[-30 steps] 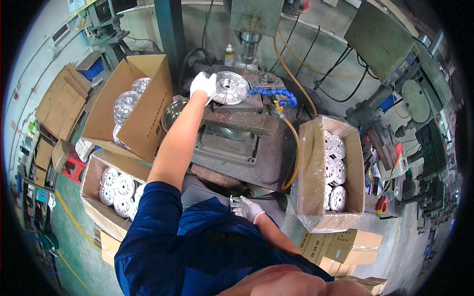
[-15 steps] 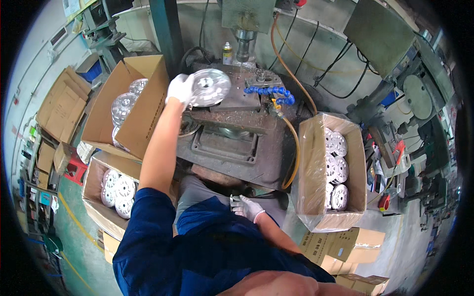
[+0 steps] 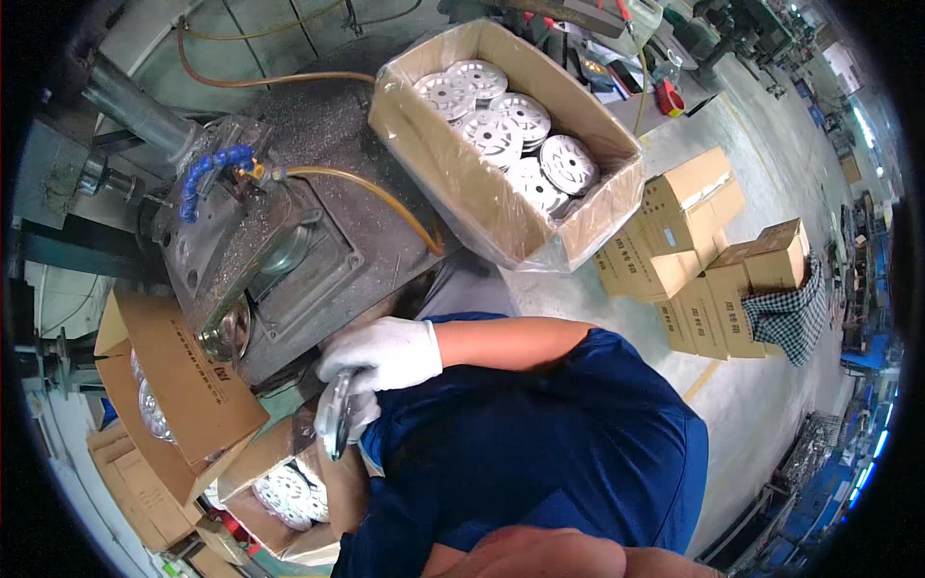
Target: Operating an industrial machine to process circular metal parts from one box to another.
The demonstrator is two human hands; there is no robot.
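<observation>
A shiny round metal disc [image 3: 334, 416] is tilted nearly edge-on in front of my body, held between both gloved hands. My right hand [image 3: 387, 354], in a white glove, closes over its upper edge. My left hand [image 3: 362, 412] grips it from the far side, partly hidden by the disc and the right hand. Just beyond my hands is the metal machine table [image 3: 371, 279], strewn with shavings. A plastic-wrapped carton [image 3: 438, 183] to the right contains several silver slotted discs [image 3: 493, 137].
Blue segmented coolant hose [image 3: 214, 166] and an amber hose [image 3: 366, 185] cross the machine. At left stand a tall carton [image 3: 198, 395] of discs and a lower carton [image 3: 260, 525] with more discs. Several cartons [image 3: 708, 299] are stacked at right, a checked cloth [image 3: 790, 308] over one.
My view has swung to the right. My left hand has brought the disc from above the machine table to my body, and my right hand has risen from my lap onto it.
</observation>
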